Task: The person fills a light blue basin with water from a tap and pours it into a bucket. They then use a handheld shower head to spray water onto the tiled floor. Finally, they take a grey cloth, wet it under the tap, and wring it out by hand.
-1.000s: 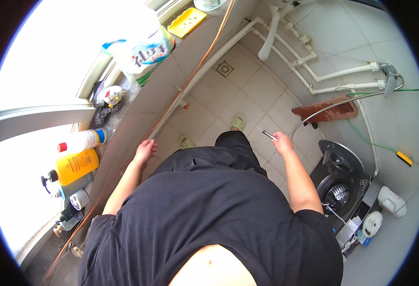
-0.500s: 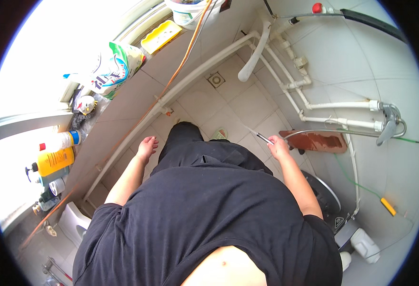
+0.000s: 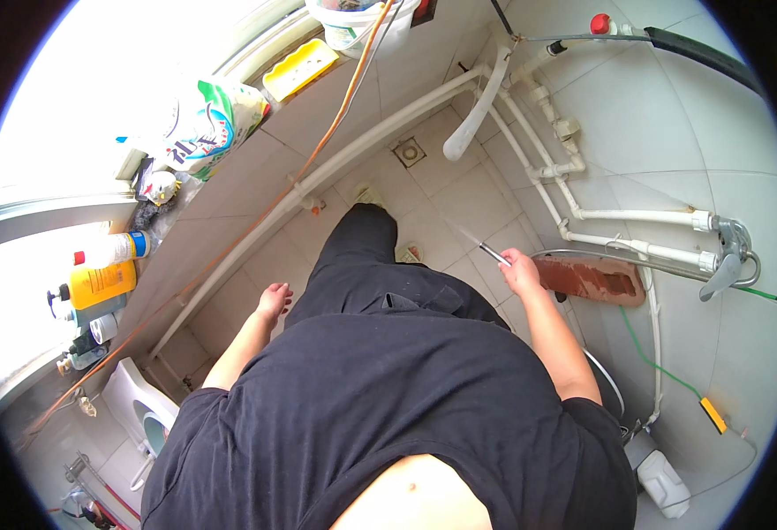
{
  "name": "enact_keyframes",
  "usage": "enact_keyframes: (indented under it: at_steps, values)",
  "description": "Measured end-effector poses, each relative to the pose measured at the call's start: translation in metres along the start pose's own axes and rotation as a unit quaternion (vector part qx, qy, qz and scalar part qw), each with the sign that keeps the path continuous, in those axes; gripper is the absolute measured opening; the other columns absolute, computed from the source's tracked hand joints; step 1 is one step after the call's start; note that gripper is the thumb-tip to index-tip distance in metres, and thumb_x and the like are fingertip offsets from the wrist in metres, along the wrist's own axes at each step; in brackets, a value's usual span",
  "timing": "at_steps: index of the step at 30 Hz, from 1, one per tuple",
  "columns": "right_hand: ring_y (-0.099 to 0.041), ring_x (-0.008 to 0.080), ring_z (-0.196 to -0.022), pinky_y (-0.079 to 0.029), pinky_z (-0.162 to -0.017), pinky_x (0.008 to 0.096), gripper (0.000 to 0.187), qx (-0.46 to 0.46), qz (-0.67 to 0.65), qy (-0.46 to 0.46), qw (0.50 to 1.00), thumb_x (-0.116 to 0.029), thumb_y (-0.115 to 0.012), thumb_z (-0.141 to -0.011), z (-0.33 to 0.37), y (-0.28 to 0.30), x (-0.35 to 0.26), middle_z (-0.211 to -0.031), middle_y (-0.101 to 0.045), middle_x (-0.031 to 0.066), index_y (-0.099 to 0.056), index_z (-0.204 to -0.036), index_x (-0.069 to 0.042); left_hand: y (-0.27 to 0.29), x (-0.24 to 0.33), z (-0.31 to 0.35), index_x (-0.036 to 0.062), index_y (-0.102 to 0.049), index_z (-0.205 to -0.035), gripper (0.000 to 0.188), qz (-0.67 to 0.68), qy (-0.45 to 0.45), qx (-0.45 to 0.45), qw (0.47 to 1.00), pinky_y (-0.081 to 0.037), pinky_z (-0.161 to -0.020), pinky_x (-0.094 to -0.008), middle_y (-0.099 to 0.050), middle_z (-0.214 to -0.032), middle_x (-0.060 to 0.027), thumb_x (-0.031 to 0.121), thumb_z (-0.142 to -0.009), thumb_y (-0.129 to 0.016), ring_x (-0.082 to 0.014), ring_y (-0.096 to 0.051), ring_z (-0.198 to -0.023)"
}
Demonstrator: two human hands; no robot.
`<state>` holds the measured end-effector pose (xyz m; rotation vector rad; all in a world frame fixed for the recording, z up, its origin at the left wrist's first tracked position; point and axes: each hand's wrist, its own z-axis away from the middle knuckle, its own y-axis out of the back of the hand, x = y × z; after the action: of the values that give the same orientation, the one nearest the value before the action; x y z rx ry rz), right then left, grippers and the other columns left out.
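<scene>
My right hand (image 3: 521,272) is closed round a slim black-and-silver spray nozzle (image 3: 495,255). A fine jet of water leaves its tip toward the tiled floor (image 3: 459,190), ahead and a little left. From behind that hand a metal hose (image 3: 627,260) runs to the wall tap (image 3: 731,252). My left hand (image 3: 274,302) hangs beside my left thigh, its fingers loosely bent and apart, with nothing in it. Light slippers (image 3: 367,193) show at the ends of my black trouser legs.
White pipes (image 3: 547,172) run along the right wall, near a reddish-brown board (image 3: 592,280). A floor drain (image 3: 409,152) lies ahead. Bottles (image 3: 103,284), a detergent bag (image 3: 212,128) and a yellow tray (image 3: 300,69) line the left ledge. An orange cable (image 3: 318,146) crosses in front.
One of my legs has stepped forward, and its slipper now shows. My right hand still holds the spraying nozzle; my left hand stays low at my side.
</scene>
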<state>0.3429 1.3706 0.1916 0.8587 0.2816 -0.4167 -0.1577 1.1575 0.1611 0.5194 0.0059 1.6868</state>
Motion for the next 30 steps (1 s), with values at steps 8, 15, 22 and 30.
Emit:
enact_keyframes:
  at_steps: [8,15,22,30]
  values:
    - [-0.058,0.0245,-0.078,-0.044,-0.068,0.0337,0.023,-0.015,-0.019,0.013,1.000,-0.019,-0.059,-0.072,0.013,-0.021,0.023,-0.083,-0.060,0.0091,-0.055,-0.092,-0.010,-0.010,0.067,-0.001,0.0080,-0.044,-0.113,0.036,-0.004,-0.069,-0.002,0.998,-0.041,-0.070,-0.0305,-0.055,-0.098,-0.0037,0.031,-0.086,-0.042,-0.0140,-0.050,-0.082]
    - [-0.058,0.0237,-0.075,-0.045,-0.066,0.0333,0.023,0.002,0.009,0.034,0.999,-0.017,-0.059,-0.072,-0.003,0.001,0.020,-0.081,-0.061,0.0089,-0.054,-0.093,-0.008,-0.007,0.054,-0.018,0.0086,-0.045,-0.112,0.035,0.028,-0.082,0.016,0.996,-0.041,-0.067,-0.0300,-0.055,-0.095,-0.0033,0.031,-0.085,-0.043,-0.0136,-0.050,-0.079]
    - [-0.058,0.0184,-0.058,-0.045,-0.058,0.0317,0.024,-0.034,-0.028,0.019,0.999,-0.014,-0.059,-0.073,-0.039,0.014,-0.001,-0.077,-0.061,0.0085,-0.052,-0.094,-0.006,-0.006,-0.060,-0.037,0.0085,-0.046,-0.106,0.030,0.103,0.006,0.048,0.994,-0.041,-0.061,-0.0314,-0.055,-0.087,-0.0030,0.030,-0.085,-0.043,-0.0143,-0.048,-0.071]
    - [-0.052,0.0119,-0.050,-0.044,-0.046,0.0253,0.020,-0.022,-0.020,0.068,0.997,-0.007,-0.058,-0.074,-0.043,-0.006,0.028,-0.069,-0.056,0.0046,-0.052,-0.092,-0.003,-0.004,-0.111,-0.003,0.0085,-0.047,-0.106,0.031,0.026,0.058,0.022,0.998,-0.041,-0.059,-0.0338,-0.056,-0.088,-0.0040,0.031,-0.084,-0.044,-0.0165,-0.050,-0.071]
